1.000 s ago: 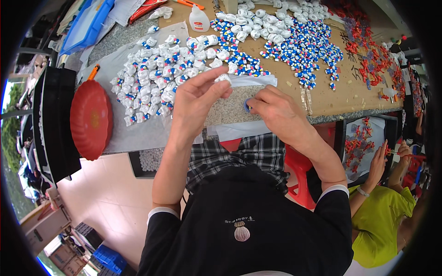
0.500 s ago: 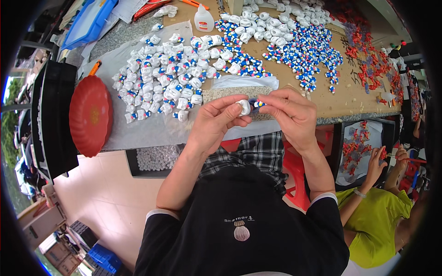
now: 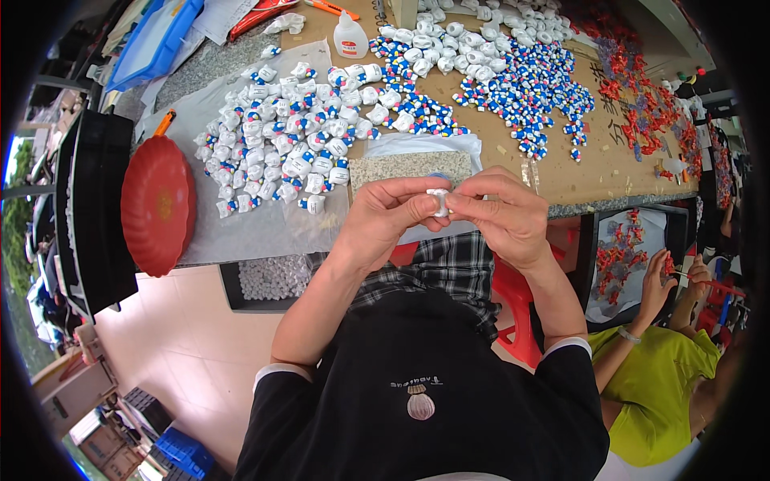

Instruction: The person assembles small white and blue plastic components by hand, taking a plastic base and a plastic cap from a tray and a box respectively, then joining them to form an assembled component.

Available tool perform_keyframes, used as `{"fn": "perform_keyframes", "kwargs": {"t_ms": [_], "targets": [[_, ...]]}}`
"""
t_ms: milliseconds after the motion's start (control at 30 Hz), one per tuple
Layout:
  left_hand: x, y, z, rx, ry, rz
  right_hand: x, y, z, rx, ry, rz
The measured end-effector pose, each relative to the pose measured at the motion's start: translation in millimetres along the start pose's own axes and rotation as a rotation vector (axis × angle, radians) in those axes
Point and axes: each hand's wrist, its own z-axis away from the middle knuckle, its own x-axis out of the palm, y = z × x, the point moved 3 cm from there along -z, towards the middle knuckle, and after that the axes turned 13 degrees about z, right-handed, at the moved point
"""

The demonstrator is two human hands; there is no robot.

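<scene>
Between my two hands is a small white figurine piece (image 3: 438, 201), held above the table's front edge. My left hand (image 3: 385, 215) pinches it from the left with thumb and fingertips. From the other side the closed fingers of my right hand (image 3: 505, 215) press against it; the small coloured part they carried is hidden now. Just beyond my fingers lies a speckled stone slab (image 3: 401, 167), with a bluish round thing partly covered behind my right hand. To the left spreads a pile of white-headed figurines with blue bodies (image 3: 281, 144).
Loose blue-and-white parts (image 3: 521, 92) and white pieces (image 3: 457, 44) cover the back, near a white squeeze bottle (image 3: 350, 37). A red scalloped dish (image 3: 159, 204) stands at the left edge. At right, a co-worker's hands (image 3: 656, 289) work over a tray of red parts (image 3: 622, 256).
My right hand has moved left and brought its small blue-and-white part against the white piece. That part has gone out of sight between my fingers.
</scene>
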Motion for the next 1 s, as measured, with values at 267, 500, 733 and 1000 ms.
{"fn": "perform_keyframes", "kwargs": {"t_ms": [267, 500, 733, 1000], "targets": [[3, 3, 0, 0.137, 0.023, -0.195, 9, 6, 11, 0.450, 0.017, -0.216], [1, 6, 10, 0.265, 0.070, -0.312, 28, -7, 13, 0.404, 0.148, -0.193], [1, 13, 14, 0.304, 0.092, -0.282, 38, -8, 8, 0.422, 0.210, -0.243], [-20, 68, 29, 0.602, 0.309, -0.775, 49, -4, -25, 0.559, 0.030, -0.318]]}}
